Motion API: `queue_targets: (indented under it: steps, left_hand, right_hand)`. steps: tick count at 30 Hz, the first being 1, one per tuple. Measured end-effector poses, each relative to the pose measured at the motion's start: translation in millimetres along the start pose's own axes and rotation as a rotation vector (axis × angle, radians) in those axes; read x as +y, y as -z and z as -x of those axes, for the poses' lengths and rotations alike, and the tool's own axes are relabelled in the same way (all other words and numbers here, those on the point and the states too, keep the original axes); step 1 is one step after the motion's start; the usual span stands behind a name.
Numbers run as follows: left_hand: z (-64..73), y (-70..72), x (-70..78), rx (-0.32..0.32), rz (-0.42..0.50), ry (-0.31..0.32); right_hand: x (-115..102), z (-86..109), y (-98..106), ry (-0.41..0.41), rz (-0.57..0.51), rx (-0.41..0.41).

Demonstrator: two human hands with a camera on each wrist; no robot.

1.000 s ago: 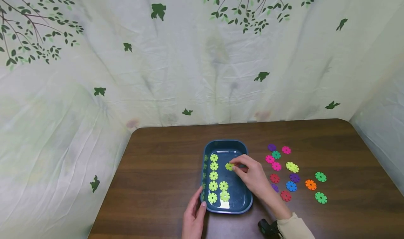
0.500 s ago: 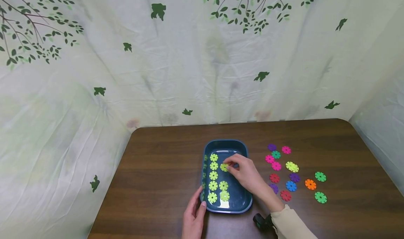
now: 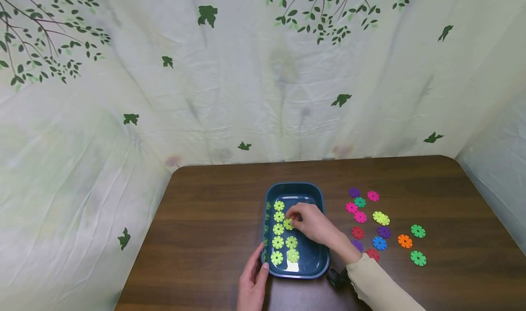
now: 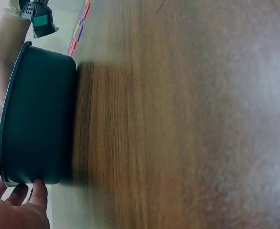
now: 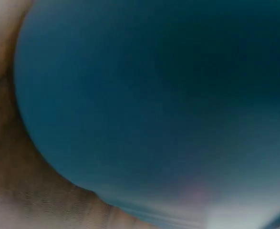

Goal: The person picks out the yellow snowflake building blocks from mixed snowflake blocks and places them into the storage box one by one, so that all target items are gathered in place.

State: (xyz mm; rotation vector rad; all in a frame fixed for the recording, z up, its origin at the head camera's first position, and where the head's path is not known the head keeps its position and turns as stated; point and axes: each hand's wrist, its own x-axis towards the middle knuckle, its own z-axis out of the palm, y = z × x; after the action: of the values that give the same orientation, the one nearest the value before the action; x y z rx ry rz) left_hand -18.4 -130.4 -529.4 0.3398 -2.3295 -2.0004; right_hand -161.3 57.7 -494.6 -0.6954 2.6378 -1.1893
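A blue rectangular tray [image 3: 314, 258] holds a column of yellow-green flower-shaped discs [image 3: 278, 229] along its left side. A second, shorter column lies beside it. My right hand [image 3: 315, 225] reaches in over the tray and pinches a yellow-green flower disc [image 3: 288, 225] close over its floor, next to the left column. The left hand [image 3: 251, 284] holds the tray's near-left corner, thumb at the rim and fingers against the outer wall, as the left wrist view shows on the tray [image 4: 39, 114]. In the right wrist view the blurred tray [image 5: 130, 95] fills most of the picture.
On the brown table [image 3: 213, 219], right of the tray, lie loose flower discs: purple, pink, red, a blue disc [image 3: 380, 243], an orange disc [image 3: 405, 241], green and yellow ones. A white leaf-print curtain [image 3: 255, 73] hangs behind the table.
My right hand has moved left across the tray with the yellow-green flower disc, bringing it beside the left column and slightly nearer. The left hand stays at the tray's corner.
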Motion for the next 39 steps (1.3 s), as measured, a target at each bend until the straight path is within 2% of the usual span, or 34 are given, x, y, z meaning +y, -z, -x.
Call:
queue_targets:
  steps: [17,27,32,39]
  left_hand:
    - [0.2,-0.9,0.4,0.014,0.002,0.003]
    - [0.3,-0.8,-0.4,0.018,0.014,-0.005]
    - [-0.1,-1.0,1.2,0.016,0.001,0.014]
    - [0.1,-0.8,1.6,0.014,-0.006,0.019]
  right_hand:
    - [2,-10.5,0,0.047,0.093,-0.111]
    - [6,-13.5,-4,0.031,0.102,-0.102]
    - [6,-13.1,-5,0.033,0.108,-0.088]
    - [3,-12.5,-4,-0.001,0.062,-0.071]
